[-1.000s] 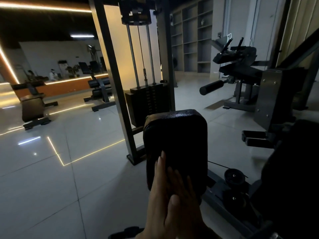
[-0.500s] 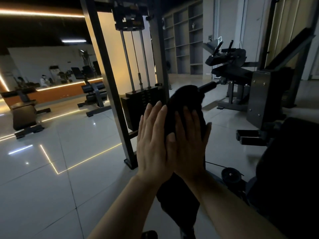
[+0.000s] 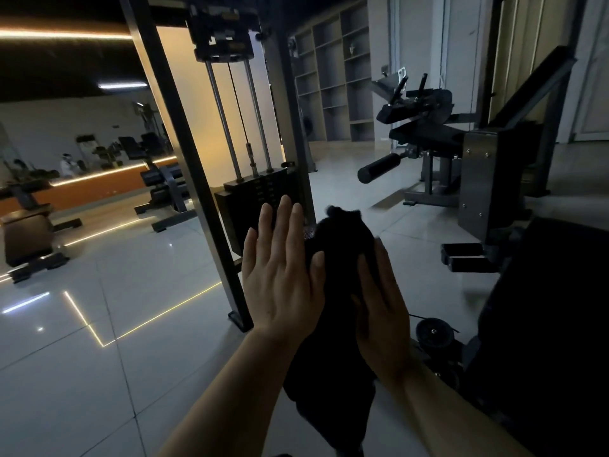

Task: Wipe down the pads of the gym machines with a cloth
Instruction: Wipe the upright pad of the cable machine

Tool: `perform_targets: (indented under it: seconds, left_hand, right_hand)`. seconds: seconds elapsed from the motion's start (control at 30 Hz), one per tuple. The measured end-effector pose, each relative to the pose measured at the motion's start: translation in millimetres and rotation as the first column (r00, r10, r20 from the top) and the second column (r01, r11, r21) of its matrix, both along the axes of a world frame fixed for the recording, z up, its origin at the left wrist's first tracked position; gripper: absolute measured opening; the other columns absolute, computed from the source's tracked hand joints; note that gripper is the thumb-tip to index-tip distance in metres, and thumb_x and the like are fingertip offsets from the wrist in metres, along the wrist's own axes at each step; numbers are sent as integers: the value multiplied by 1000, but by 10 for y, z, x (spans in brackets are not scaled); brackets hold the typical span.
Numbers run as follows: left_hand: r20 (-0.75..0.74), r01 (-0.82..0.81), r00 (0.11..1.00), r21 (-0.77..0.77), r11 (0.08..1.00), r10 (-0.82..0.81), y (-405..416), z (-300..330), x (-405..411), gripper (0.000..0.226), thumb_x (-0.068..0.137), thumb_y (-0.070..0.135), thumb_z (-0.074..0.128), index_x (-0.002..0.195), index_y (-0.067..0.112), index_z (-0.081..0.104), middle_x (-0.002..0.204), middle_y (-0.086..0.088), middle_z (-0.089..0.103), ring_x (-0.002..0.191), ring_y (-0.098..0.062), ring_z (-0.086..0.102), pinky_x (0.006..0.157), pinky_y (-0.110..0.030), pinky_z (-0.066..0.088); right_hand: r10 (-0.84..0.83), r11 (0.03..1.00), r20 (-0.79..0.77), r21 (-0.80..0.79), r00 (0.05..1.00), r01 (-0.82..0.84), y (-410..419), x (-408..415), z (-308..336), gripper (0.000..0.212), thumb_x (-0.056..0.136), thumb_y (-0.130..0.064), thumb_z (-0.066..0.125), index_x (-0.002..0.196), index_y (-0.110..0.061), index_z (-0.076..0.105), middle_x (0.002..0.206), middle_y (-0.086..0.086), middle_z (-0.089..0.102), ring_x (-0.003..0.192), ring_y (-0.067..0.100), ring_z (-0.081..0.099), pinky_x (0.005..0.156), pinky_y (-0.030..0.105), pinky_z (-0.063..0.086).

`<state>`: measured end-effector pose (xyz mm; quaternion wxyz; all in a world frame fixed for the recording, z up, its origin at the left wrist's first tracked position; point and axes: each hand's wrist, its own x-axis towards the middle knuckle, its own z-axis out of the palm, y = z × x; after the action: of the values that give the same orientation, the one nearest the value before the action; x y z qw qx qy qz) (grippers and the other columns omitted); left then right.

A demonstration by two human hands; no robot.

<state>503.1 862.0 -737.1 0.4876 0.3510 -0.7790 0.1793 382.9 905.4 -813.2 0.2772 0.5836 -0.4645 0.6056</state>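
Cloth (image 3: 336, 258), black and bunched, sits at mid-frame between the two hands and drapes down over the upright machine pad, so that almost none of the pad's own surface shows; its lower folds hang toward the bottom edge of the view. The left hand (image 3: 280, 268) is flat and open, fingers straight and pointing up, its thumb side touching the cloth's left edge. The right hand (image 3: 382, 308) lies on the cloth's right side with the fingers extended; the fingertips sink into the dark fabric, so whether they press flat or curl into it cannot be told.

Just behind the hands stands the weight stack (image 3: 260, 199) inside its tall steel frame (image 3: 197, 179), whose foot meets the floor close to the left wrist. Left of that frame the glossy tiled floor (image 3: 99, 324) runs wide and open toward a bench (image 3: 29, 239) well apart. On the right the room is tighter: a dark padded seat (image 3: 553, 324) fills the lower right corner, with a pulley wheel (image 3: 433, 333) near the right wrist and a leg machine (image 3: 425, 140) farther back.
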Motion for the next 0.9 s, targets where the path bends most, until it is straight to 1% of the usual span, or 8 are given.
perform_targets:
  seconds: [0.1, 0.2, 0.3, 0.47, 0.53, 0.7, 0.8, 0.9]
  left_hand:
    - [55, -18, 998, -71, 997, 22, -13, -21, 7, 57, 99, 44, 12, 146, 14, 27, 154, -6, 27, 145, -24, 15, 115, -45, 16]
    - [77, -17, 997, -81, 997, 23, -31, -34, 16, 56, 99, 44, 12, 145, 15, 28, 153, -7, 30, 144, -24, 17, 113, -47, 19]
    - [73, -25, 997, -125, 992, 35, -45, -36, 19, 56, 100, 43, 13, 143, 13, 31, 151, -9, 34, 143, -25, 20, 112, -48, 22]
    - [73, -15, 997, -170, 985, 28, -65, -61, 15, 54, 100, 40, 18, 142, 11, 34, 149, -10, 37, 142, -27, 23, 111, -49, 24]
    - [72, -31, 996, -169, 985, 43, -74, -74, 16, 54, 99, 39, 19, 143, 11, 35, 150, -10, 36, 143, -27, 22, 113, -47, 22]
    - [76, -36, 996, -184, 982, 51, -82, -78, 17, 54, 98, 39, 21, 142, 12, 39, 149, -9, 38, 142, -27, 23, 114, -43, 18]
    - [68, -38, 996, -180, 983, 51, -82, -78, 8, 56, 99, 41, 17, 141, 13, 41, 147, -9, 41, 141, -27, 25, 113, -42, 19]
    - [56, -39, 997, -188, 981, 50, -77, -78, -6, 55, 99, 39, 19, 139, 12, 44, 144, -10, 46, 140, -26, 27, 112, -41, 19]
  right_hand:
    - [-1, 994, 24, 113, 1000, -2, 136, -6, -423, 50, 103, -35, 30, 149, -22, 18, 159, -2, 9, 144, 19, 21, 114, 26, 27]
    - [95, 972, 105, 204, 990, -115, 224, -31, -273, 49, 95, -38, 42, 140, -24, 30, 155, -10, 20, 142, 18, 25, 111, 48, 29]
    - [234, 953, 210, 146, 949, -267, 116, -29, 238, 54, 88, -43, 54, 132, -17, 37, 154, -1, 25, 138, 23, 34, 105, 47, 40]
    - [278, 959, 205, -3, 939, -283, -72, 1, 472, 36, 94, -41, 46, 120, -18, 36, 152, -8, 22, 138, 26, 36, 98, 46, 47]
    - [310, 949, 282, -27, 908, -315, -48, 42, 356, 47, 95, -45, 41, 133, -18, 33, 153, -18, 20, 141, 22, 30, 103, 48, 42]
    - [245, 960, 314, 54, 917, -275, 55, 138, -450, 62, 96, -44, 37, 151, -25, 14, 158, 1, 18, 144, 30, 21, 116, 46, 24]
    - [199, 947, 366, 168, 909, -275, 173, 210, -1097, 50, 98, -40, 40, 145, -33, 28, 157, 3, 19, 144, 31, 19, 114, 46, 27]
    - [220, 929, 520, 147, 825, -341, 169, 174, -1112, 52, 98, -45, 41, 144, -22, 34, 152, 9, 32, 140, 30, 31, 110, 42, 34]
